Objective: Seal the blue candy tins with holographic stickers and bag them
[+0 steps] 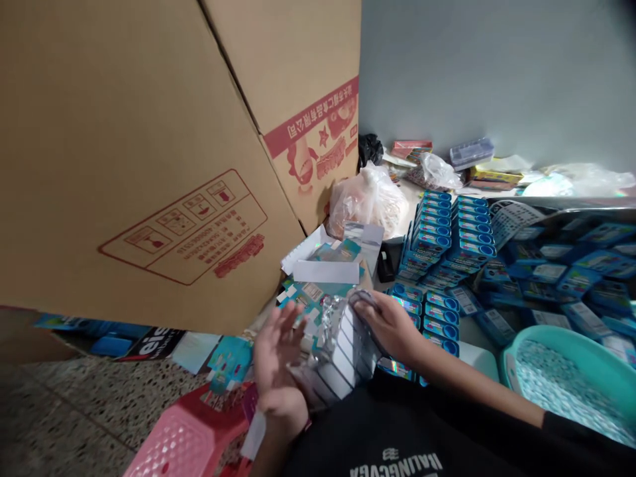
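Currently gripping striped bundle (348, 354) by upper end in right hand (390, 324), slanted lengthwise up-right, beside crinkly, shiny clear plastic (332, 321); with left hand (272, 364) splayed near lower end.

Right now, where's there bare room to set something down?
Speckled floor left of the pink stool, below the big carton in view; the stool's visible seat is bare too. Crowded: right of the striped bundle, blue packs up to the teal basin.
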Action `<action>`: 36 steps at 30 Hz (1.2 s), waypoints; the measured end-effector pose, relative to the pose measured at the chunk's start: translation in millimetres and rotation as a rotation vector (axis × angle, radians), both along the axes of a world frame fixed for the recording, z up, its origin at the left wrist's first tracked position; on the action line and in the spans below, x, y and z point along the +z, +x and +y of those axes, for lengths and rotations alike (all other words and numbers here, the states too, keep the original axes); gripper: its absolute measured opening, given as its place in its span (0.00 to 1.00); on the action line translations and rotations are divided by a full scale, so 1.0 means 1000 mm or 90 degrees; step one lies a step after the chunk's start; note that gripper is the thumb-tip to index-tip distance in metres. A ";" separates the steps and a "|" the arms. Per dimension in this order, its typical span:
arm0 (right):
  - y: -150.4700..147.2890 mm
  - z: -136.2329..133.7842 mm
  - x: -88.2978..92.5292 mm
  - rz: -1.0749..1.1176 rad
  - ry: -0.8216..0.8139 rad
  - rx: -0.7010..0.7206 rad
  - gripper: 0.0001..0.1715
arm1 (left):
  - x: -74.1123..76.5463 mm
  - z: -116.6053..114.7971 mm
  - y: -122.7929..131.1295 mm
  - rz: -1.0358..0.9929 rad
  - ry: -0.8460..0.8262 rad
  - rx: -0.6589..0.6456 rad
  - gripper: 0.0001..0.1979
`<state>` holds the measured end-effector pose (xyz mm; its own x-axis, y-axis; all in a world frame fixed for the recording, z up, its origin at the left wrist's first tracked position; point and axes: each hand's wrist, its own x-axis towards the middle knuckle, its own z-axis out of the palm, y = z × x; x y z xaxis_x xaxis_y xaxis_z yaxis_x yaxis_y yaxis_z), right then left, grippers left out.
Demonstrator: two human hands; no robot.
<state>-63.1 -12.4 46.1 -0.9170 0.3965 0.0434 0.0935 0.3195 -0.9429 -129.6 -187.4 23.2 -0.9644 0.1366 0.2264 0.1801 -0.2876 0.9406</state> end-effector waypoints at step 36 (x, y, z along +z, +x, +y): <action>0.006 -0.005 0.034 0.110 0.419 0.047 0.39 | 0.041 0.004 -0.011 0.029 -0.444 -0.094 0.16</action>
<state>-57.3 -17.1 79.9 -0.8990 0.1738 0.4020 -0.0851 0.8311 -0.5496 -140.5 -183.1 64.6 -0.9161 0.3931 0.0784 0.2294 0.3538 0.9067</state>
